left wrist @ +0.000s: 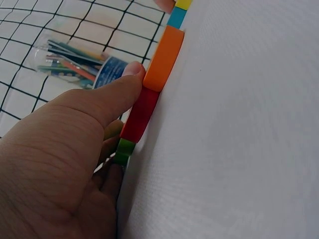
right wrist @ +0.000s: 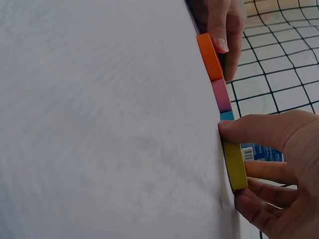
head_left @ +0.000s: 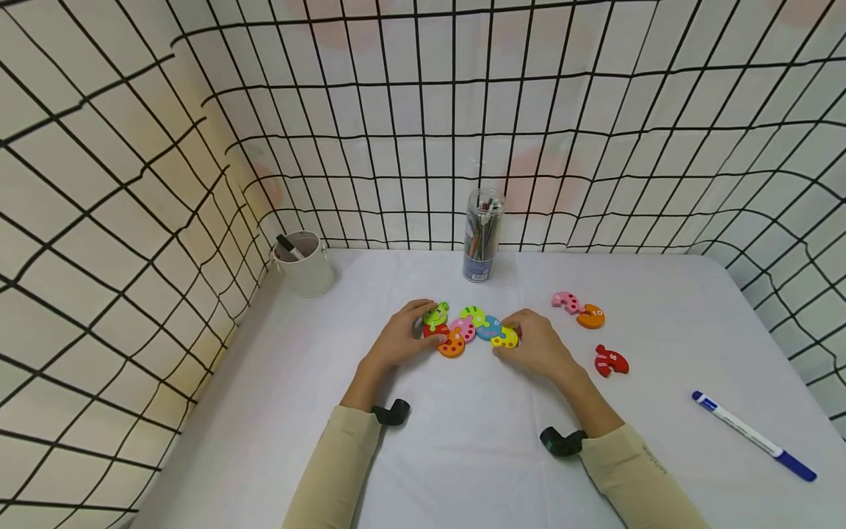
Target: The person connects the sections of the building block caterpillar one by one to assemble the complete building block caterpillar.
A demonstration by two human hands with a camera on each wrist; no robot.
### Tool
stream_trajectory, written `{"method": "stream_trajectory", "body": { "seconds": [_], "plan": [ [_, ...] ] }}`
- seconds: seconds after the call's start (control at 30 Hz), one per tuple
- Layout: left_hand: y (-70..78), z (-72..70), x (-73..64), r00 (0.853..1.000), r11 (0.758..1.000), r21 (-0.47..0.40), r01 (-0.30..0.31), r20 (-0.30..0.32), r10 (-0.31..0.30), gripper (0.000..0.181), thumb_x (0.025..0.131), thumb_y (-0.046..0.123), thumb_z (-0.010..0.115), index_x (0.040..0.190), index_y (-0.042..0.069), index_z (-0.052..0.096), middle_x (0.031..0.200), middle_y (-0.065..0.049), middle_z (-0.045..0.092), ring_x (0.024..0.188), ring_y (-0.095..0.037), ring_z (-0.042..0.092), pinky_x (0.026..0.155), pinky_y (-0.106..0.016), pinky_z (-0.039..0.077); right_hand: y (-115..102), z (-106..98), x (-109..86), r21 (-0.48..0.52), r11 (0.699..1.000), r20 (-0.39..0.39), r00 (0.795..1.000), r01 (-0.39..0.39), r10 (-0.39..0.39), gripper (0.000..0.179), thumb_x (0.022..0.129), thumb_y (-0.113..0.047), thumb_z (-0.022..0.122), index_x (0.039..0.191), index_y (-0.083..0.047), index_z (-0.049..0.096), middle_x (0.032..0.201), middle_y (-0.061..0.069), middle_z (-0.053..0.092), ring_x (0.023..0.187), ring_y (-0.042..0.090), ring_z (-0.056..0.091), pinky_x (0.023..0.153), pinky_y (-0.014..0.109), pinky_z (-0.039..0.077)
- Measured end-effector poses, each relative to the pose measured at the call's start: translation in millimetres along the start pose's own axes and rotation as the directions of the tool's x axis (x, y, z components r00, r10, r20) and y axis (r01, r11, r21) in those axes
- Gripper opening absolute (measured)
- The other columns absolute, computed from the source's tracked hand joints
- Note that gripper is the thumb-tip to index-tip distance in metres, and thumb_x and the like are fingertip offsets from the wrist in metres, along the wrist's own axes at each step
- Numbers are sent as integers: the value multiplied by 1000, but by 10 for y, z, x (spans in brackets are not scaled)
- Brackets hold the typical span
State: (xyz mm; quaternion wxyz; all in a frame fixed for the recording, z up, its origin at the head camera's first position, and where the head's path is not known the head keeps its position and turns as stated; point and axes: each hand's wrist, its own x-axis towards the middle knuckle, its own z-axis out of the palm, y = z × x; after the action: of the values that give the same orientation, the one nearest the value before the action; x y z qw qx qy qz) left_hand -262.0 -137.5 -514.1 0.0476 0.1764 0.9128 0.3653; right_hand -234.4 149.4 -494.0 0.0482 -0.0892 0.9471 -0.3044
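Observation:
A chain of colourful wooden caterpillar puzzle pieces lies flat on the white table. At its left end are a smiling green head piece [head_left: 436,315], a red piece [left wrist: 141,115] and an orange piece [head_left: 452,344]. Pink [head_left: 463,330], green [head_left: 473,316], blue [head_left: 489,328] and yellow [head_left: 505,338] pieces follow to the right. My left hand [head_left: 399,339] grips the left end, thumb by the red-orange join and fingers around the green head. With thumb and fingers, my right hand [head_left: 537,345] pinches the yellow piece at the other end.
Right of the chain lie loose pink [head_left: 566,301], orange [head_left: 591,317] and red [head_left: 611,361] pieces. A blue-capped marker [head_left: 753,435] is farther right. At the back stand a clear jar of pencils [head_left: 483,235] and a white bucket [head_left: 309,273] with a marker, before a black wire grid [head_left: 452,136].

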Motion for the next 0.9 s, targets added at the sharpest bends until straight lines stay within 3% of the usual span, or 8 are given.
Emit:
{"method": "stream_trajectory", "body": {
  "seconds": [0.37,0.7,0.9],
  "plan": [
    [-1,3,10,999,999,4,-40,-10,40,68,92,36,78,152,15,53,158,-2,47,150,-25,42,125,-47,33,138,-158,-99,3,1000,-21,1000,11,-11,60,84,-40,84,132,-9,67,132,13,64,109,29,60,94,47,57],
    [0,3,-8,999,999,0,-37,13,37,69,94,38,76,153,15,50,160,-3,45,151,-27,39,125,-49,31,518,-508,-435,-39,999,-57,998,35,-37,60,84,-41,85,131,-9,67,131,16,66,115,36,61,94,56,55],
    [5,7,-23,1000,1000,9,-27,16,27,68,94,38,75,154,17,50,161,-4,44,152,-28,38,125,-52,31,747,-745,-642,-103,994,-33,998,44,-47,62,83,-42,85,133,-10,66,135,21,62,116,40,59,94,62,54]
  ]
}}
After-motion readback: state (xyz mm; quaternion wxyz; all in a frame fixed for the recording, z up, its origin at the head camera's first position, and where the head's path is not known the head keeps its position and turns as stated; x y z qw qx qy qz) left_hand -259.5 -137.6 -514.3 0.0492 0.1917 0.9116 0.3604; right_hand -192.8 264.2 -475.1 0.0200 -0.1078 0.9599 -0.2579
